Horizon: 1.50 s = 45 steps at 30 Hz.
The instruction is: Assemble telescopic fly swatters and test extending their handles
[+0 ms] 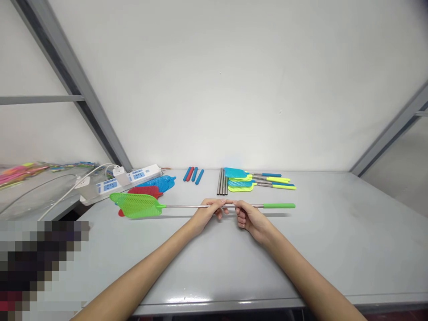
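A green fly swatter [138,206] with a long metal rod and a green handle [279,206] lies crosswise in front of me, just above the table. My left hand [212,210] grips the rod near its middle, thumb along it. Close beside it, my right hand [249,216] pinches the same rod with thumb and forefinger, other fingers curled. The swatter's mesh head points left and its handle right. Beneath and behind that head lie a red swatter head [147,191] and a blue swatter head [160,183].
Several blue and red handle sleeves [194,174] and metal tubes [222,183] lie toward the wall. Beside the tubes are several finished-looking swatters [240,185]. A white power strip [133,177] with plugs and cables sits left, near plastic-wrapped items [43,183]. The grey table's front edge [217,305] is nearest me.
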### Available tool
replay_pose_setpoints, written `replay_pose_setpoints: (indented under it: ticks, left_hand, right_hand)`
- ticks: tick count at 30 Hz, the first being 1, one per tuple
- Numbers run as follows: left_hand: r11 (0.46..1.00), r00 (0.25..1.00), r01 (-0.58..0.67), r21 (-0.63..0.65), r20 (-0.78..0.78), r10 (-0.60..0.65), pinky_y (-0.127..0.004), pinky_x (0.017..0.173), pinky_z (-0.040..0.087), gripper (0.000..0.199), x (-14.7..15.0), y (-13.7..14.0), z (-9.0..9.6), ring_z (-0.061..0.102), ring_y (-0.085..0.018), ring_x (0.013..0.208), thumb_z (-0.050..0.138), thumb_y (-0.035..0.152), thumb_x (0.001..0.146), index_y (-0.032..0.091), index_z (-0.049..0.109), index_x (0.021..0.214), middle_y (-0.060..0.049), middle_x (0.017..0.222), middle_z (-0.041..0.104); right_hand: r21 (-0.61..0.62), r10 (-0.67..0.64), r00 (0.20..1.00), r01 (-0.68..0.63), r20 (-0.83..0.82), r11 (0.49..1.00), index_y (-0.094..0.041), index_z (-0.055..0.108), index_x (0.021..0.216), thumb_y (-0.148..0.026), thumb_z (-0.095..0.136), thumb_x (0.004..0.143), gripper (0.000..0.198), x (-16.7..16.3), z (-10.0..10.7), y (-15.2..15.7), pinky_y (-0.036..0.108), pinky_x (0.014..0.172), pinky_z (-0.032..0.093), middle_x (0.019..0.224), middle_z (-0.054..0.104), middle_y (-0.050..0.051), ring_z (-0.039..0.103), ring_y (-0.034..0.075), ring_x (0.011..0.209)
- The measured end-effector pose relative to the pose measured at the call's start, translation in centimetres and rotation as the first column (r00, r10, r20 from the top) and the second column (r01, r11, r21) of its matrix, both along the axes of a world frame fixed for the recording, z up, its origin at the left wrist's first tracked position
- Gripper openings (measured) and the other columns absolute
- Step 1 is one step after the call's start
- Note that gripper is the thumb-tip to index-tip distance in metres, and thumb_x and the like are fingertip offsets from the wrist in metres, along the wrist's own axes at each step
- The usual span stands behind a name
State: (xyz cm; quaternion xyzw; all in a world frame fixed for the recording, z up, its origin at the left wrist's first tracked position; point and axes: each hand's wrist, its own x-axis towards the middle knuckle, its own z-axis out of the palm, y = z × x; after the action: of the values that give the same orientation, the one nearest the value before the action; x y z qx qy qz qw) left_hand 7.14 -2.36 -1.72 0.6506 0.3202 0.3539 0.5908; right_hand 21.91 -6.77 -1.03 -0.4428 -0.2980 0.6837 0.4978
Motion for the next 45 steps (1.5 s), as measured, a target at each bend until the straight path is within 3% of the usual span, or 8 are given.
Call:
replay_pose_setpoints:
  ticks: [36, 45]
  left_hand:
    - [0.999, 1.0, -0.004, -0.035, 0.011, 0.005, -0.023, 0.054, 0.034, 0.039, -0.1, -0.13, 0.27, 0.043, -0.008, 0.049, 0.042, 0.039, 0.076, 0.014, 0.059, 0.1, -0.002, 0.06, 0.055]
    - [0.997, 0.997, -0.028, -0.078, 0.075, 0.034, -0.023, 0.052, 0.034, 0.039, -0.16, 0.07, -0.03, 0.043, -0.008, 0.048, 0.044, 0.04, 0.074, 0.013, 0.06, 0.098, -0.002, 0.06, 0.055]
  right_hand:
    - [-0.034, 0.05, 0.999, -0.05, -0.022, 0.998, -0.016, 0.045, 0.051, -0.039, 0.053, 0.065, 0.028, 0.36, 0.16, 0.19, 0.021, 0.039, 0.021, 0.042, 0.029, -0.007, 0.024, 0.005, 0.038]
    - [-0.045, -0.041, 0.998, 0.038, -0.057, 0.998, -0.015, 0.047, 0.049, -0.039, 0.047, 0.067, 0.03, 1.0, 0.05, 0.5, 0.022, 0.038, 0.021, 0.039, 0.027, -0.006, 0.025, 0.006, 0.036]
